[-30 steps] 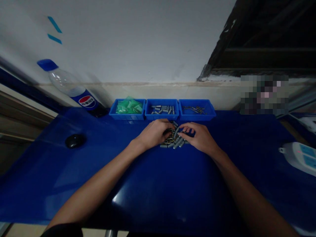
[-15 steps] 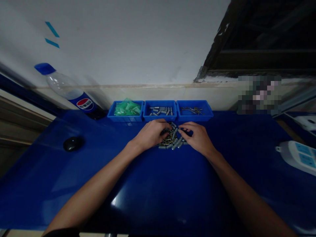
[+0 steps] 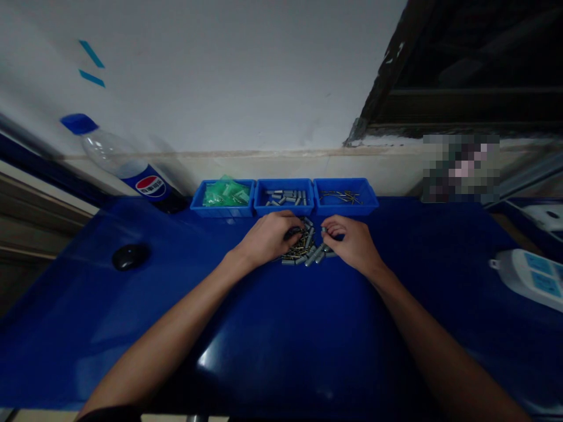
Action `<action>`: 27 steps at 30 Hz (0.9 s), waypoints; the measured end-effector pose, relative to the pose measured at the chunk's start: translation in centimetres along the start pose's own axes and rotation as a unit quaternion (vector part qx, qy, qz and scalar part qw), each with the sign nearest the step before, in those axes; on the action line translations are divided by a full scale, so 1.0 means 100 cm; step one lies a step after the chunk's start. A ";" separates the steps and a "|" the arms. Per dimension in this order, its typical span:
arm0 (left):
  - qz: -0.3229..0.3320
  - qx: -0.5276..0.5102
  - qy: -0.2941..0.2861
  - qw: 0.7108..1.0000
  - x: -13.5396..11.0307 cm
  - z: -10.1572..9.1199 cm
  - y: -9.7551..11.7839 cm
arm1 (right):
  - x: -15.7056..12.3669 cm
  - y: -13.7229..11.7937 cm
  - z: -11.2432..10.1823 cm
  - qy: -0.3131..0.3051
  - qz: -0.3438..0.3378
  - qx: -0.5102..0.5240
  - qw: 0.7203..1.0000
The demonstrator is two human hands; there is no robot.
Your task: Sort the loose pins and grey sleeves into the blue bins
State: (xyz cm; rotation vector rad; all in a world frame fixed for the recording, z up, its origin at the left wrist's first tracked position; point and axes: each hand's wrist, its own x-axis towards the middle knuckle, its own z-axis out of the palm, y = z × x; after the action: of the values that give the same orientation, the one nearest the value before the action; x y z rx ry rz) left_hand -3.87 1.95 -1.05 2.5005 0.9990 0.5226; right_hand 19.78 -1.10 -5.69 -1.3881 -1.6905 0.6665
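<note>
On the blue table lies a mixed pile of small grey cylinders (image 3: pixel 314 255) and brass-coloured screws (image 3: pixel 297 251). My left hand (image 3: pixel 273 234) rests at the pile's left side, its fingers curled over the screws with the thumb apart from them. At the pile's right edge, my right hand (image 3: pixel 352 241) pinches one small grey cylinder (image 3: pixel 324 230) between thumb and fingertips. Behind the hands stand three blue bins: the left bin (image 3: pixel 222 211) holds green packets, the middle bin (image 3: pixel 284 210) grey cylinders, and the right bin (image 3: pixel 347 210) several long screws.
A cola bottle (image 3: pixel 149 184) leans in view at the back left, with a black computer mouse (image 3: pixel 127 257) in front of it. A white and grey device with blue panels (image 3: pixel 534 278) sits at the right edge. The wall (image 3: pixel 246 88) rises directly behind the bins.
My right hand has drawn slightly to the right, away from the pile's middle, with a grey cylinder now visible in its fingertips. My left hand stays almost where it was.
</note>
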 end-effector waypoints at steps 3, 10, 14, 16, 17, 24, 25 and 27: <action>-0.004 -0.020 0.028 0.999 0.001 0.000 0.001 | 0.001 -0.006 -0.001 0.031 0.071 0.147 0.986; -0.025 -0.226 0.102 0.969 0.005 0.005 0.010 | 0.000 -0.028 0.005 0.032 0.166 0.375 0.911; -0.045 -0.272 0.118 0.954 0.005 0.004 0.017 | 0.000 -0.029 0.007 0.019 0.179 0.398 0.899; -0.055 -0.281 0.119 0.951 0.005 0.003 0.019 | 0.000 -0.027 0.007 0.014 0.175 0.388 0.905; -0.059 -0.286 0.121 0.949 0.005 0.003 0.020 | 0.000 -0.026 0.007 0.014 0.171 0.381 0.908; -0.111 -0.405 0.107 0.901 0.007 0.003 0.015 | -0.001 -0.027 0.003 -0.015 0.105 0.300 0.948; -0.122 -0.412 0.124 0.895 0.007 0.002 0.011 | -0.001 -0.026 0.000 -0.020 0.090 0.253 0.963; -0.150 -0.402 0.181 0.885 0.008 0.000 0.002 | 0.000 -0.024 -0.007 -0.022 0.055 0.119 0.991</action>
State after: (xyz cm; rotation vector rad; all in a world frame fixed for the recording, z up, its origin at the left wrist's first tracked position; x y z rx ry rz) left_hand -3.15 2.38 -0.80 1.5109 0.9939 1.0666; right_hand 19.16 -1.77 -3.40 -1.3109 -1.5197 0.9371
